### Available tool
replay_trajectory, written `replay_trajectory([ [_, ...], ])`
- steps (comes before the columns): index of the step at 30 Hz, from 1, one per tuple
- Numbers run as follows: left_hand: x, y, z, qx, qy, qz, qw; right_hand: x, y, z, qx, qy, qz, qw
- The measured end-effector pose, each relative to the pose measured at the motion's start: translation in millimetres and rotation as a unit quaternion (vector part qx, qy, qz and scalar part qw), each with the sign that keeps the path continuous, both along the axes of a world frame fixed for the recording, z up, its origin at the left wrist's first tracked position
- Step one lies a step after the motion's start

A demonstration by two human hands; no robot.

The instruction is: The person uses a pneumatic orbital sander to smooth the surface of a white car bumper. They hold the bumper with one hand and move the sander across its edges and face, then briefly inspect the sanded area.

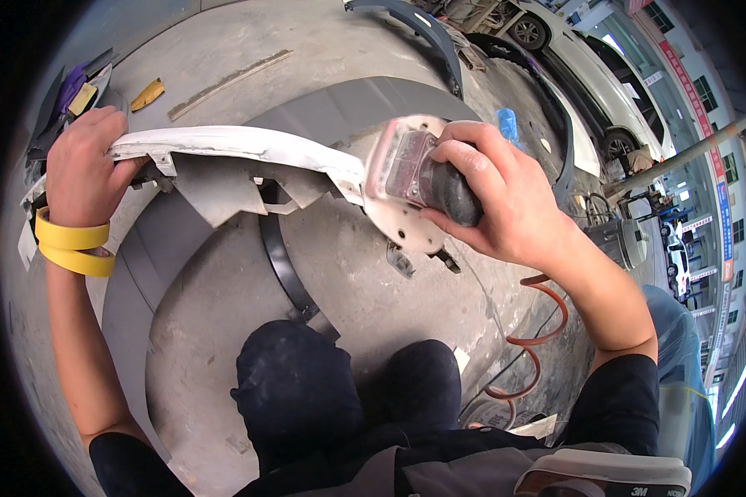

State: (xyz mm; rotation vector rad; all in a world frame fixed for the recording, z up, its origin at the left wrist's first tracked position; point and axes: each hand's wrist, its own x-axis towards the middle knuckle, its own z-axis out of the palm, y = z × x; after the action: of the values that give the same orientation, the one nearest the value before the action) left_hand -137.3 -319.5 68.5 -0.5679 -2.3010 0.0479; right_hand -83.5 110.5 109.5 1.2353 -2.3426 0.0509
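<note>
My left hand (87, 166) is closed around the left end of a long, curved white-coated trim piece (240, 145); two yellow tape rolls (73, 240) circle that wrist. With my right hand (506, 186) I grip a sander (414, 166) with a dark rounded body and dusty pale housing, held at the piece's right end. A pale bracket (402, 228) with dark holes hangs below the sander, and grey angular flanges (207, 190) show under the trim. The sander's working face is hidden.
A dark curved panel (141, 282) lies beneath, with a black strip (286, 273). Orange coiled hose (539, 340) hangs right. Bumper parts (414, 29), a blue roll (507, 124) and a white car (588, 83) sit behind. My knees and a respirator (601, 476) show below.
</note>
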Motion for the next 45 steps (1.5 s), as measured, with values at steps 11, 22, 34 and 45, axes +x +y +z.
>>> replay_trajectory([
  [11, -2.2, -2.8, -4.2, 0.012, -0.008, -0.002, 1.0, -1.5, -2.5, 0.9, 0.004, -0.004, 0.004, 1.0],
  [22, 2.1, -1.0, -2.3, 0.007, 0.009, -0.004, 1.0, -1.2, -3.5, -3.2, -0.014, -0.021, 0.005, 1.0],
  [34, 0.7, 1.1, 0.3, 0.003, -0.003, 0.003, 1.0, -9.0, -2.8, -3.5, -0.032, -0.055, -0.001, 0.998],
  [45, -1.5, 6.4, 0.8, 0.001, -0.007, 0.016, 1.0, -6.1, -1.4, -3.3, -0.052, -0.033, -0.019, 0.998],
])
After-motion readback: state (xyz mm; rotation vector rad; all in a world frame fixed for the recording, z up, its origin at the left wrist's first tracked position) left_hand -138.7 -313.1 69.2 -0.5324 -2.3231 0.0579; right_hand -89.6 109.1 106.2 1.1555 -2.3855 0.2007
